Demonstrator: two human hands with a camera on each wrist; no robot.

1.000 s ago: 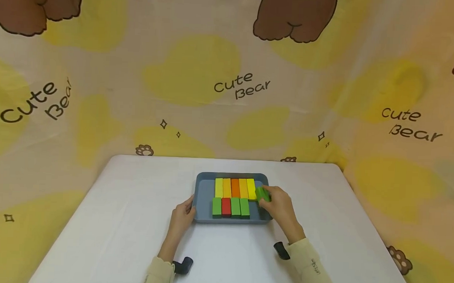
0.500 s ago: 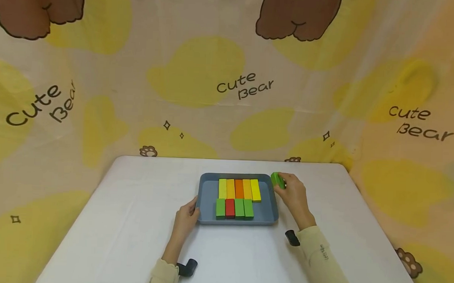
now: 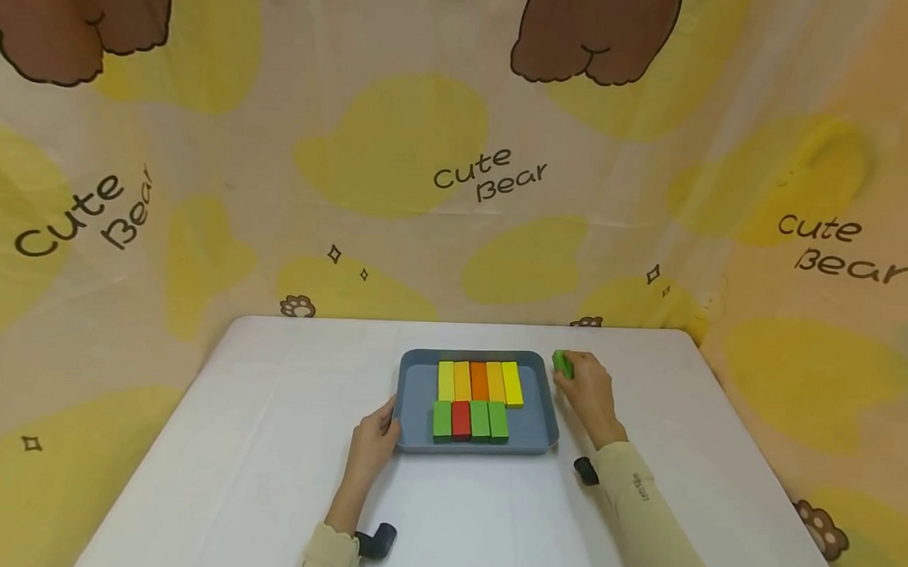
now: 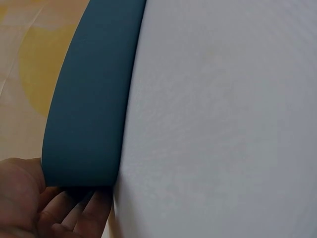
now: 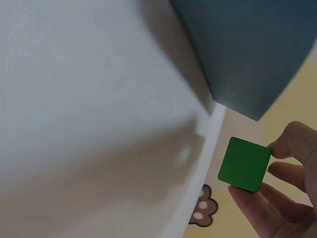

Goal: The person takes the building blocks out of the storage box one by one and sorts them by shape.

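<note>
A blue-grey tray lies on the white table. My left hand grips its left end; the left wrist view shows the thumb at the rim and fingers against the end wall. Just outside the tray's right rim, my right hand pinches a green block between thumb and fingertips. The right wrist view shows that block's square end, near the tray's corner. In the tray, a back row holds several yellow blocks and an orange block. In front stand three green blocks and a red block.
White table surface surrounds the tray. A bear-print cloth hangs behind and at both sides of the table. Black wrist-camera mounts sit by both wrists.
My right hand has carried the green block from above the tray's right part out past its right rim. The left hand and the blocks in the tray keep their places.
</note>
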